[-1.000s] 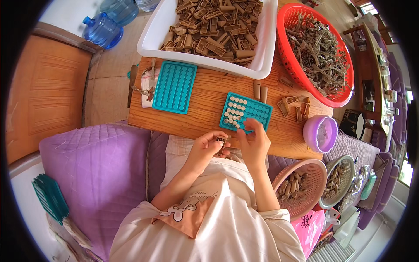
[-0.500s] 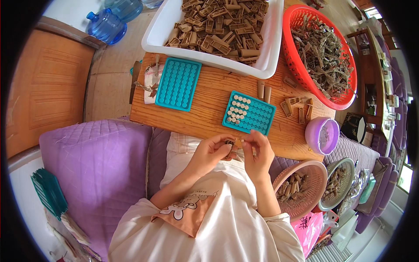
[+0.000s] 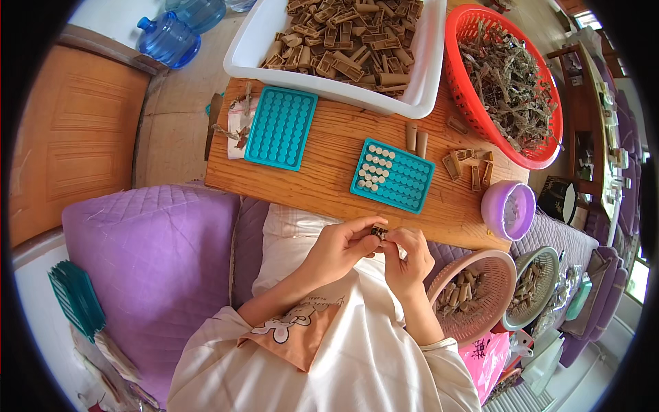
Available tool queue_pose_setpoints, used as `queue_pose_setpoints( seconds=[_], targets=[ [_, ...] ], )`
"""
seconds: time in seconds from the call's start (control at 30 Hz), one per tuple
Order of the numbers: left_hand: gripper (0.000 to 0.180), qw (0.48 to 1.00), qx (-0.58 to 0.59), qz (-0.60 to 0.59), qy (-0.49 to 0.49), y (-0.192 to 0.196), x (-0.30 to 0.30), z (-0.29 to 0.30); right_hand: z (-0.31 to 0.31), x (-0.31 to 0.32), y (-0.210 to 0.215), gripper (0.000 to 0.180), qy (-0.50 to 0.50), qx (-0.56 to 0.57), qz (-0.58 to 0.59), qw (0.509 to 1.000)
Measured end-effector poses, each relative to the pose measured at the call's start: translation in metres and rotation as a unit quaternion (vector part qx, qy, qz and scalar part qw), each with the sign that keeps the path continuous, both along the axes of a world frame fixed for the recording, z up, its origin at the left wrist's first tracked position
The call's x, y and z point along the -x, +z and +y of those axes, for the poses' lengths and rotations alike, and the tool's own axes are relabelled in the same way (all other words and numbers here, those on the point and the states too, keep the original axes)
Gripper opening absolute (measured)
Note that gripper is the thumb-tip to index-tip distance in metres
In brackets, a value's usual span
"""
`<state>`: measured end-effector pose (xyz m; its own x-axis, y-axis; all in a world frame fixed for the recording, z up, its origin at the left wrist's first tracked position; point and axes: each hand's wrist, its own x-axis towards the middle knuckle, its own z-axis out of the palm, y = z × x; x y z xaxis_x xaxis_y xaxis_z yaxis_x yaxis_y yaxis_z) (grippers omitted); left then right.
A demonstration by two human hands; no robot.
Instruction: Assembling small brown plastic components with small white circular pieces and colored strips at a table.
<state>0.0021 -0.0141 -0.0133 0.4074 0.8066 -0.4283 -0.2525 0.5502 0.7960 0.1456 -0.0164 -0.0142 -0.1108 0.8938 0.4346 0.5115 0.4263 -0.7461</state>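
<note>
In front of my lap, at the table's near edge, my left hand [image 3: 342, 246] is closed on a small brown plastic casing [image 3: 378, 231] with a dark inside. My right hand [image 3: 408, 257] pinches right against the casing's right side, and its fingertips hide whatever is between them. Just beyond the hands lies a teal tray [image 3: 414, 184] of round pockets, with several white round pieces [image 3: 373, 165] in its left part. Farther left lies a second teal tray [image 3: 280, 129], its pockets holding no white pieces. Two brown tubular pieces [image 3: 417, 139] rest behind the nearer tray.
A white bin [image 3: 329, 88] full of brown casings stands at the back. Right of it is a red basket [image 3: 458, 103] of tangled scraps. Loose casings [image 3: 473, 167] and a purple bowl [image 3: 491, 213] sit at the table's right. Lower right are a pink-brown basket [image 3: 504, 302] and a grey-green basket [image 3: 549, 302].
My right hand, which held a small white piece apart from the casing, has come against it. My left hand has shifted slightly right and turned the casing's dark inside upward.
</note>
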Motion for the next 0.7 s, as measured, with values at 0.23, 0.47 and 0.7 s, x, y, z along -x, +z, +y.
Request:
queue_pose_setpoints(
  seconds=[0.23, 0.47, 0.7],
  targets=[
    [0.028, 0.987, -0.049, 0.14, -0.054, -0.002, 0.001, -0.002, 0.011, -0.012, 0.022, 0.022, 0.089, 0.226, -0.081, 0.967],
    [0.029, 0.954, -0.158, 0.182, -0.179, 0.004, 0.005, 0.004, 0.038, -0.021, 0.043, 0.029, 0.192, 0.381, -0.075, 0.901],
    [0.025, 0.994, 0.028, -0.092, -0.05, -0.004, 0.015, 0.008, 0.082, -0.06, 0.005, 0.023, -0.02, 0.287, -0.019, 0.958]
  ],
)
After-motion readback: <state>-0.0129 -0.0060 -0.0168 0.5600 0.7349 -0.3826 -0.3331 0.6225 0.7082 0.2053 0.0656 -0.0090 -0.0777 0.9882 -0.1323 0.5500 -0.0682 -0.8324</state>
